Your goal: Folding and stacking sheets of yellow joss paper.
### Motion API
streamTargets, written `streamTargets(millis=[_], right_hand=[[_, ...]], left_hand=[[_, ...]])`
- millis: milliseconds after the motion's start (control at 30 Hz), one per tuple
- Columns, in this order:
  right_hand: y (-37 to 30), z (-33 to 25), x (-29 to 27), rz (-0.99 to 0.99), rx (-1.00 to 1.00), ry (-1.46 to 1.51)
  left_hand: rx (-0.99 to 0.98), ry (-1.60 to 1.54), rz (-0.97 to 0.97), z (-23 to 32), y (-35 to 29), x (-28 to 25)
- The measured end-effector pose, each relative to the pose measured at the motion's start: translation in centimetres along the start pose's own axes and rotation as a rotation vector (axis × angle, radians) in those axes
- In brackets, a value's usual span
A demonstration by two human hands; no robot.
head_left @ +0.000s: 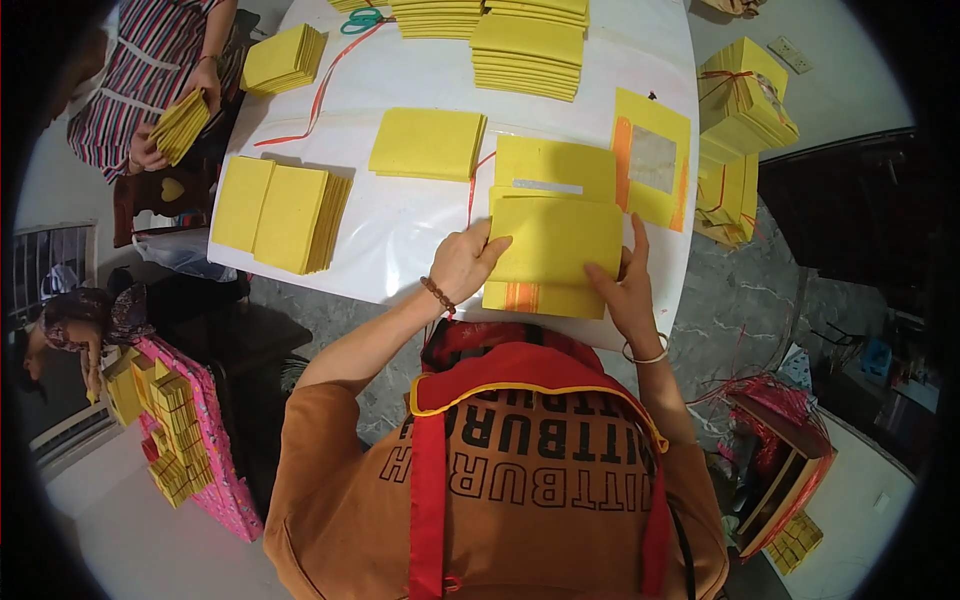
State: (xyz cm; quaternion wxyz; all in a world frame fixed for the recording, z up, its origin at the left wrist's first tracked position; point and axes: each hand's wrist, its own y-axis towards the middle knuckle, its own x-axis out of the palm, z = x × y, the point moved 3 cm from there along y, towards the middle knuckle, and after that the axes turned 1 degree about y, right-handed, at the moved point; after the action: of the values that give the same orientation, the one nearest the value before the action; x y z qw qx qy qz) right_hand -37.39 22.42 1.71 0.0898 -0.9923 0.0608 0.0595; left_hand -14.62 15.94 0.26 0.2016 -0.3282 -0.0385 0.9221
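Both my hands are on a yellow folded paper point(555, 235) at the table's near edge. My left hand point(465, 265) grips its left edge, the thumb on top and the fingers partly hidden. On the right edge, my right hand point(628, 290) presses its thumb on the paper, with the index finger pointing up along the side. Behind the folded paper shows another yellow paper point(555, 160) with a silver strip. An orange patch point(522, 297) marks the lower part. Right of my hands lies a yellow sheet point(622, 160) with orange bands and a silver rectangle.
Stacks of yellow papers lie on the white table point(400, 235): a left stack point(290, 215), a middle stack point(428, 143) and a far stack point(527, 55). Green-handled scissors point(362, 20) and red ribbon point(318, 100) lie beyond. A co-worker's hands hold papers point(180, 127) at left. Tied bundles point(740, 100) stand at right.
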Motion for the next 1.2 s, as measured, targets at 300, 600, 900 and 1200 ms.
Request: streamTargets(millis=[300,600,900,1200], right_hand=[[1.1,1.4,0.7,0.132,-0.044,-0.157],[1.0,1.6,0.9,0.190,-0.055,-0.243],[1.0,0.9,1.1,0.225,-0.079,-0.281],[-0.3,-2.1,3.6,0.182,-0.553,-1.114]], left_hand=[[-0.091,-0.011,0.038,-0.2,0.6,0.1],[-0.145,-0.330,0.051,-0.9,1.0,0.1],[0.581,0.427,0.155,5.9,0.5,2.5],[0.557,0.643,0.059,3.2,1.2,4.7]])
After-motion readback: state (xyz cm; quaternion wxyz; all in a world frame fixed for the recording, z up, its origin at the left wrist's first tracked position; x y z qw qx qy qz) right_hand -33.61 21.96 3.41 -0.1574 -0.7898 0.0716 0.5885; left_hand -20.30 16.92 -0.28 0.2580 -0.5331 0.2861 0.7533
